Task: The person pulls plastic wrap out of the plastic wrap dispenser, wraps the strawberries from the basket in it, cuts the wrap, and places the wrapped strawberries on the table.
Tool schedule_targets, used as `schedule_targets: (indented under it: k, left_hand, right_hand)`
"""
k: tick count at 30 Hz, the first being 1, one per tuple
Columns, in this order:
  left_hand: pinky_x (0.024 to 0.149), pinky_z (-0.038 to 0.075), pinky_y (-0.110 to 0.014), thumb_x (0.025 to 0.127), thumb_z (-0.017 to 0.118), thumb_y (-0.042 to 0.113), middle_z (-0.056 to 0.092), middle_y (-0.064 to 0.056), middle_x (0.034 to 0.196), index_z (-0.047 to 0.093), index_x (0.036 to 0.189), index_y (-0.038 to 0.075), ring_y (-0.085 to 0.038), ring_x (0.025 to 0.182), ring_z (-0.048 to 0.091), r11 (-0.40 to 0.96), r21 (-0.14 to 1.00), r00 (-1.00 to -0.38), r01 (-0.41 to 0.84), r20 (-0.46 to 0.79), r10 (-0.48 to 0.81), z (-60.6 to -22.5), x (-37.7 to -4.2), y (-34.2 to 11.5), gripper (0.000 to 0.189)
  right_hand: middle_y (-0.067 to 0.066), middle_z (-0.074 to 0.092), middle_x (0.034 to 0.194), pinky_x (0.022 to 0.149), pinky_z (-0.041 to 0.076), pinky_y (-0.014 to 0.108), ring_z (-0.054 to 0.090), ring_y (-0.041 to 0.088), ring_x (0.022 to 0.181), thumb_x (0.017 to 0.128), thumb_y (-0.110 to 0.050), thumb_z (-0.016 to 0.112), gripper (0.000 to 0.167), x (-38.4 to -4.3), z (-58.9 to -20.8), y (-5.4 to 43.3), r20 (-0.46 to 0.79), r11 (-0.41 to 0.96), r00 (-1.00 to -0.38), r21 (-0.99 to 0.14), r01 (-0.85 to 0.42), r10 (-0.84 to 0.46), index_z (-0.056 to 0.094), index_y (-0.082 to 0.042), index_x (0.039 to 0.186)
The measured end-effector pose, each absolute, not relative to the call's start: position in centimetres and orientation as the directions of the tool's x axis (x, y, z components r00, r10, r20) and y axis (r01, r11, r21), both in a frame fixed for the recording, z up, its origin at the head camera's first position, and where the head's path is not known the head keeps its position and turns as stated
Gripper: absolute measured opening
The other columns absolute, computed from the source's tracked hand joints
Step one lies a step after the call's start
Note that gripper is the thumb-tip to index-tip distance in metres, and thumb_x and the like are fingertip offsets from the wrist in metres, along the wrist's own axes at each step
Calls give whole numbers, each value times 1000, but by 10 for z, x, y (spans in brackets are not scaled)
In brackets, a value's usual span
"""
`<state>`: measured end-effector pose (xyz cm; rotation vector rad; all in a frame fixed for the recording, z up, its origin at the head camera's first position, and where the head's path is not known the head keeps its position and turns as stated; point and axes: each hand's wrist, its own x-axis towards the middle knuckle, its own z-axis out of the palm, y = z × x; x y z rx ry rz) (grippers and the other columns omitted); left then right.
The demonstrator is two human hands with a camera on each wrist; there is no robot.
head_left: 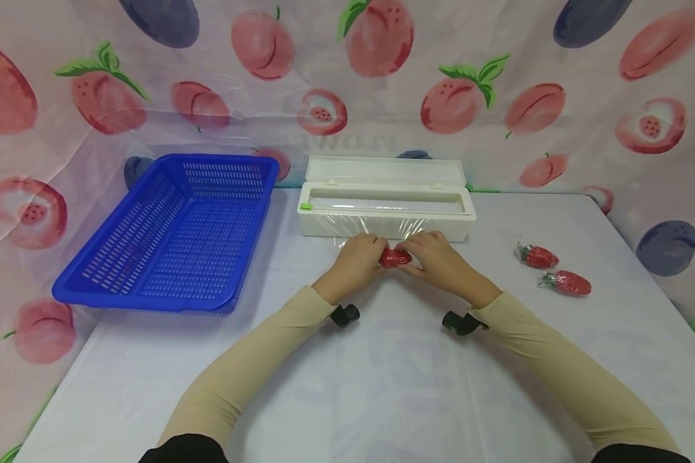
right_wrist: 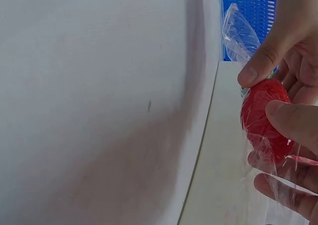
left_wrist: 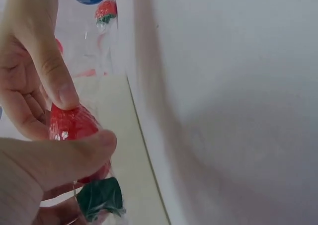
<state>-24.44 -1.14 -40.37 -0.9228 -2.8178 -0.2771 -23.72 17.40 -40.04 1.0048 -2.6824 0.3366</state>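
Both hands meet in front of a white cling film dispenser (head_left: 388, 225), holding a red toy strawberry (head_left: 395, 258) between them. My left hand (head_left: 354, 258) pinches the end with the dark green leaves (left_wrist: 101, 197), its thumb laid across the red body in the left wrist view. My right hand (head_left: 435, 262) pinches the other end between thumb and fingers. Clear cling film (right_wrist: 241, 34) wraps the strawberry, and loose film sticks out past both ends in the right wrist view. Film also stretches down the front of the dispenser behind the hands.
A blue plastic basket (head_left: 249, 257) stands at the left of the white table (head_left: 405, 386). Two film-wrapped strawberries, one farther back (head_left: 538, 256) and one nearer (head_left: 567, 283), lie at the right. The dispenser's lid (head_left: 385, 170) is raised, with a green slider (head_left: 306, 206) at its left end.
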Motion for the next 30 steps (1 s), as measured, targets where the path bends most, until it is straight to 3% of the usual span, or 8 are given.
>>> schedule_targets:
  k: [6,13,21,26,30]
  left_hand:
    - [82,48,-35,82,72,21,66,-7,97,63,106,6,-21,92,62,792,140,-799,594,214,562,-404,-243,-11,30]
    - [92,45,-39,88,65,26,67,-7,113,54,125,9,-23,104,62,800,126,-802,586,233,551,-402,-242,-12,42]
    - [92,43,-38,92,56,35,66,-5,111,55,123,12,-23,106,60,808,106,-803,580,244,544,-404,-244,-13,38]
    - [92,44,-38,94,53,34,62,-7,114,54,125,13,-24,108,57,812,100,-807,575,232,543,-404,-244,-12,37]
    - [96,43,-40,94,55,31,58,-9,118,52,126,10,-25,112,55,807,107,-804,580,235,547,-404,-245,-10,39]
  right_hand:
    - [7,68,95,90,40,48,58,25,95,79,-21,75,26,-237,-400,174,332,729,-725,-138,-670,-603,67,-7,99]
    - [10,66,100,92,38,48,56,27,101,88,-25,64,27,-238,-398,173,300,766,-770,-160,-623,-563,65,-5,107]
    - [12,67,101,93,37,48,56,28,103,90,-27,62,30,-241,-396,173,311,777,-774,-145,-612,-552,64,-5,110]
    - [11,67,103,94,37,49,56,28,104,90,-29,62,31,-243,-398,174,340,780,-755,-89,-619,-560,64,-5,109]
    - [12,66,104,94,36,49,54,29,106,90,-27,61,27,-244,-396,173,319,791,-776,-115,-601,-544,64,-6,107]
